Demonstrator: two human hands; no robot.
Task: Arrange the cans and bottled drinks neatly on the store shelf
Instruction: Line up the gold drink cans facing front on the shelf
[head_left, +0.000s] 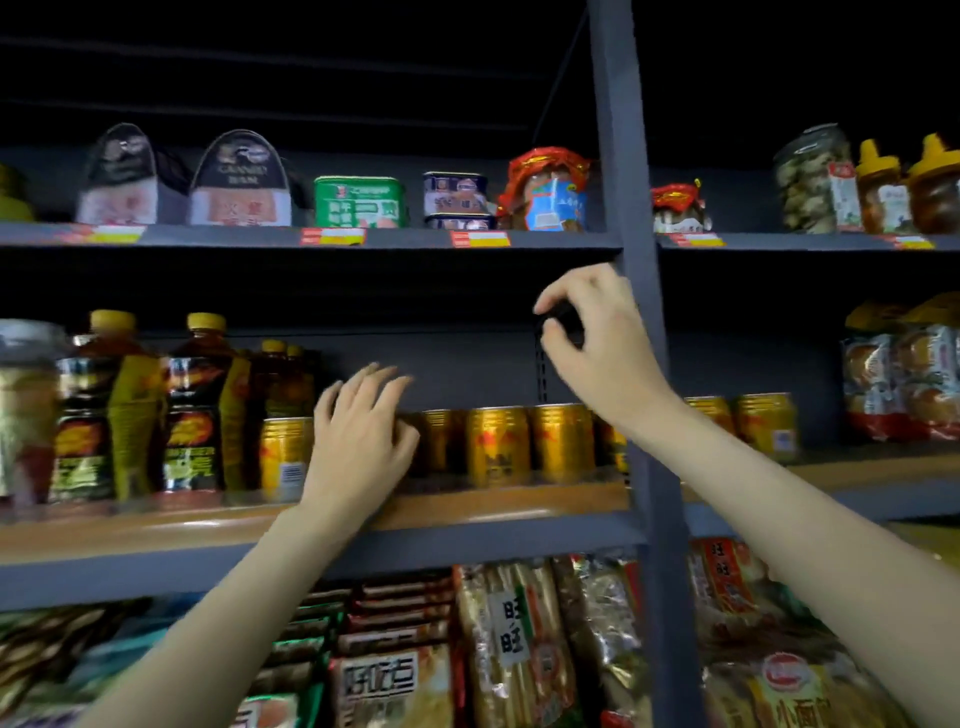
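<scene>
- Dim store shelving (467, 535) of grey metal fills the view, three tiers stocked, a grey upright post (636, 364) dividing it.
- On the middle tier, gold cans (498, 447) stand in a row along the wooden board, with more of them right of the post.
- Dark bottled drinks (202, 410) with yellow caps stand at the left end of the same tier, just beside the cans.
- A person's left hand (363, 431) reaches over the can row, fingers spread and relaxed, fingertips touching or nearly touching a can behind it; the blur hides which.
- Right hand (597, 343) hangs raised above the cans near the post, fingers loosely curled, holding nothing.
- Tinned meats (358, 200) and jars (810, 182) line the top tier; packaged snacks (514, 649) crowd the bottom one.
</scene>
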